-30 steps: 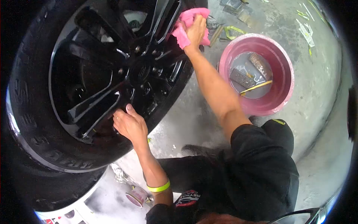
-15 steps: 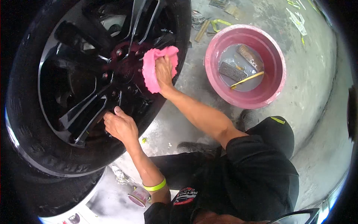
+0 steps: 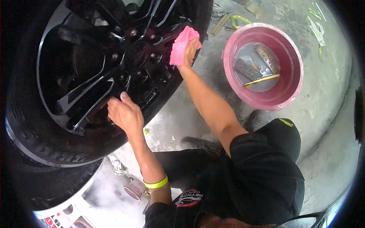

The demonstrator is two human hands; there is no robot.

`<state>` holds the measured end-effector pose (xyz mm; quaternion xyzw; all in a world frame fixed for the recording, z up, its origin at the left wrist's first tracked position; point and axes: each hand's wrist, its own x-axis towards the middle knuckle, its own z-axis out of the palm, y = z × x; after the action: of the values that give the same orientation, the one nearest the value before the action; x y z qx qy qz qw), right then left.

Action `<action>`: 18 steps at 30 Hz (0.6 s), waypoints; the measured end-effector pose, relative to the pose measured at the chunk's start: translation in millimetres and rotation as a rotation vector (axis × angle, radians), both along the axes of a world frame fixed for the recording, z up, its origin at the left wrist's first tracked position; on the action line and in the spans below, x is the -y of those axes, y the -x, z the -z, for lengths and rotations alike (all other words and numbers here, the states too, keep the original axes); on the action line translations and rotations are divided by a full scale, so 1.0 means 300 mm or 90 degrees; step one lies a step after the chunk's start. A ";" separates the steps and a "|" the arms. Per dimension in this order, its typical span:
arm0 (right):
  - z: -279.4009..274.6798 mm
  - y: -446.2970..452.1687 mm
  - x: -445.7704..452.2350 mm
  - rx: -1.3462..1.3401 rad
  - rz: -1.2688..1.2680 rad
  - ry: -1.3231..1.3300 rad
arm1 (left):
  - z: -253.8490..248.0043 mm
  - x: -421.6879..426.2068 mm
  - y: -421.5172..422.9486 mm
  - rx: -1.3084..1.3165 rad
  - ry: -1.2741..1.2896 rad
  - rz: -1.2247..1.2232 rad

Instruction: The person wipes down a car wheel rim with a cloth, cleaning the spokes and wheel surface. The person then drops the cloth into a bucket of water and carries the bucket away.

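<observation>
Clutching pink cloth (image 3: 179, 47) over wheel (image 3: 139, 54), right hand (image 3: 190, 52); left hand (image 3: 127, 114) at spokes (image 3: 91, 99), grip unclear.

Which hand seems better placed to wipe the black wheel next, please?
Probably the right hand: it holds the pink cloth over the tire, while the left hand shows no cloth and is at the lower spokes.

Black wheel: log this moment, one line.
left hand: at black wheel; right hand: holding pink cloth at tire; pink tub: on floor, blocks inside
</observation>
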<state>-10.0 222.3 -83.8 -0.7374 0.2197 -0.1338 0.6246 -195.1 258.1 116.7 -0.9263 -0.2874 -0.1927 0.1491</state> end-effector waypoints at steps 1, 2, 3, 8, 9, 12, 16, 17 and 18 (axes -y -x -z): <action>-0.072 0.026 0.036 -0.145 -0.165 -0.226 | 0.002 -0.003 -0.004 0.004 -0.003 0.010; -0.105 0.083 0.037 -0.140 -0.168 -0.221 | 0.008 -0.005 -0.004 0.000 -0.019 0.010; -0.143 0.145 0.014 -0.034 -0.175 -0.226 | 0.007 -0.002 -0.005 0.007 -0.015 0.006; -0.392 0.414 -0.019 0.143 -0.309 -0.190 | -0.028 0.004 0.001 -0.042 0.063 -0.004; -0.427 0.439 0.007 0.179 -0.372 -0.339 | -0.028 -0.001 0.001 -0.031 0.065 -0.008; -0.487 0.416 0.058 0.293 -0.401 -0.326 | -0.028 -0.014 0.011 -0.051 0.085 -0.011; -0.362 0.151 -0.027 0.473 -0.231 0.135 | -0.016 -0.005 0.003 -0.018 0.016 0.008; -0.302 0.105 -0.056 0.561 -0.177 0.157 | -0.021 0.001 0.001 -0.021 0.022 0.001; -0.302 0.111 -0.050 0.530 -0.230 0.150 | -0.023 -0.007 -0.004 -0.018 0.019 0.011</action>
<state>-43.4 237.2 6.7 -0.7135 -0.1982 -0.3313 0.5847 -193.8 260.1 123.7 -0.9334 -0.2804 -0.1767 0.1375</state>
